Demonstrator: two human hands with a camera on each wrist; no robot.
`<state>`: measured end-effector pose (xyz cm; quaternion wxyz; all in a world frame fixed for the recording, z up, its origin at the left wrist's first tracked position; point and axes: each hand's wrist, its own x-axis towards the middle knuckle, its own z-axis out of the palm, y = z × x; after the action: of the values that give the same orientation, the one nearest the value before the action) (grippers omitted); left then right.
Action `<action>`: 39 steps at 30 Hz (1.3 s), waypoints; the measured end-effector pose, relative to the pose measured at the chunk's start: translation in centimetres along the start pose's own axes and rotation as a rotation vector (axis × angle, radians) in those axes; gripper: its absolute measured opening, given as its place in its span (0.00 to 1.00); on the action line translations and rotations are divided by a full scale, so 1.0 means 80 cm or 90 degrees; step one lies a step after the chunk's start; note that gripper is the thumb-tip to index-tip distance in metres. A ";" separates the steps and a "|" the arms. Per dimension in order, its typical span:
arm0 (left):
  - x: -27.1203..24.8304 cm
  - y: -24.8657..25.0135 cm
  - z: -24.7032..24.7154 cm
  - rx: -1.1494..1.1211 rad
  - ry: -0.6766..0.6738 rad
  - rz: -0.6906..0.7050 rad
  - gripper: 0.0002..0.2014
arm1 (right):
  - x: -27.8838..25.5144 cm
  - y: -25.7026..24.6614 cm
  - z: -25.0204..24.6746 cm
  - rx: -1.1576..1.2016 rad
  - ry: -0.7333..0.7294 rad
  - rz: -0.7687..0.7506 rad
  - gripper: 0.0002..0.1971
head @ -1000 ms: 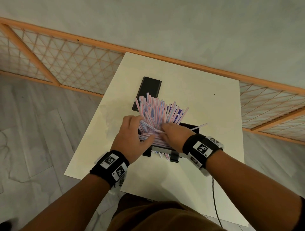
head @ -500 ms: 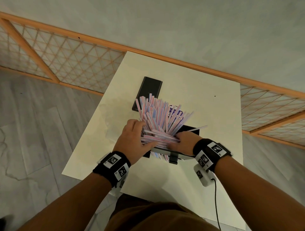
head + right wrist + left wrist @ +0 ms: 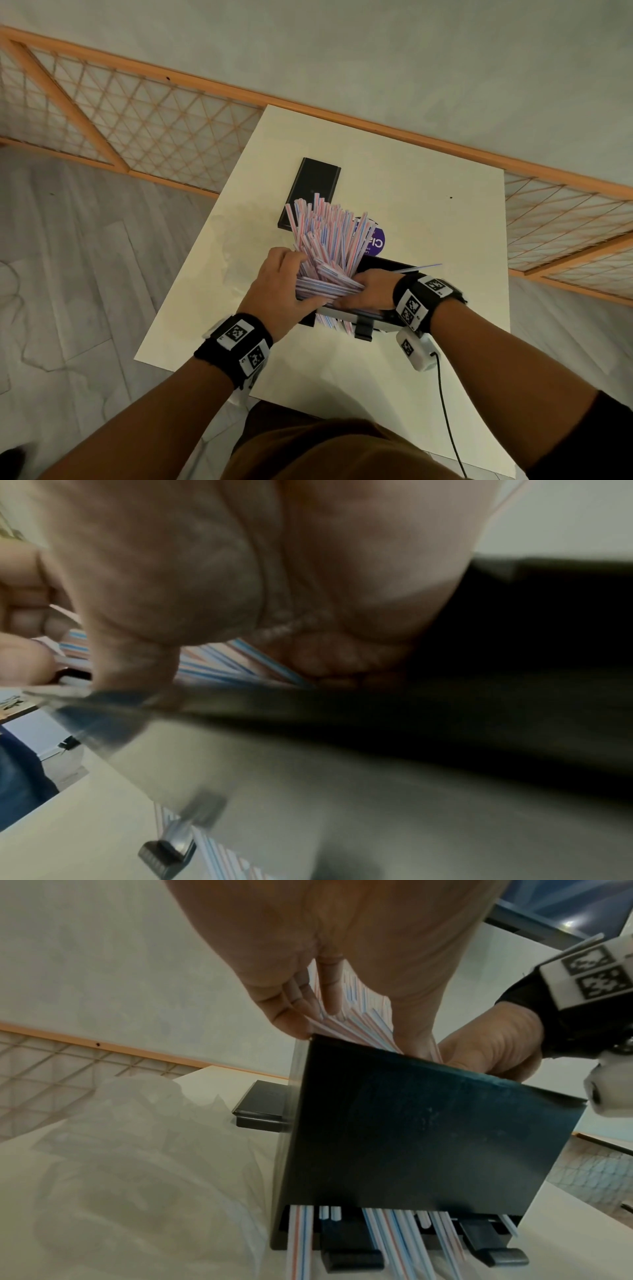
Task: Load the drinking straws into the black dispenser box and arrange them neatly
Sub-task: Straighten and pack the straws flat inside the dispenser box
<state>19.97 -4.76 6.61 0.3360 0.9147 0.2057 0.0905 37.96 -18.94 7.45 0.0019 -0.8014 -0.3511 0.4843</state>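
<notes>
A thick bundle of pink-and-blue striped straws [image 3: 325, 246] stands fanned out of the open top of the black dispenser box [image 3: 387, 267]. My left hand [image 3: 287, 274] grips the bundle's left side, thumb laid across the lower straws. My right hand [image 3: 356, 291] grips the bundle's right side just above the box. In the left wrist view the box's front wall [image 3: 428, 1137] faces the camera, the left hand's fingers [image 3: 298, 1001] curl on the straws [image 3: 356, 1015], and straw ends [image 3: 301, 1240] poke out of the bottom slot. The right wrist view is blurred; straws [image 3: 219, 658] show under the palm.
The black lid [image 3: 310, 193] lies flat on the white table [image 3: 445, 222] behind the box. A purple label [image 3: 376, 241] shows behind the straws. One loose straw [image 3: 421, 267] juts right over the box. A clear plastic bag [image 3: 137, 1150] lies to the box's left.
My right hand has slid from the middle of the bundle to its right side and lower, by the box rim. The straws have gathered more upright. The left hand has kept its hold.
</notes>
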 end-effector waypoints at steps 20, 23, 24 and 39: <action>-0.004 0.002 -0.002 0.021 0.000 0.042 0.34 | 0.024 -0.008 -0.006 0.043 -0.072 0.053 0.50; -0.005 0.002 -0.002 0.037 -0.010 0.047 0.31 | 0.021 -0.011 -0.007 0.046 -0.037 0.039 0.46; -0.006 0.003 -0.002 0.046 -0.013 0.046 0.31 | 0.020 -0.012 -0.008 0.041 -0.028 0.033 0.45; -0.004 0.005 -0.005 0.079 -0.020 0.060 0.26 | -0.020 -0.033 -0.017 -0.121 0.073 -0.001 0.21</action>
<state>19.67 -4.95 7.14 0.2770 0.9437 0.1626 0.0791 37.09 -17.41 10.33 -0.0534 -0.8243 -0.3950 0.4021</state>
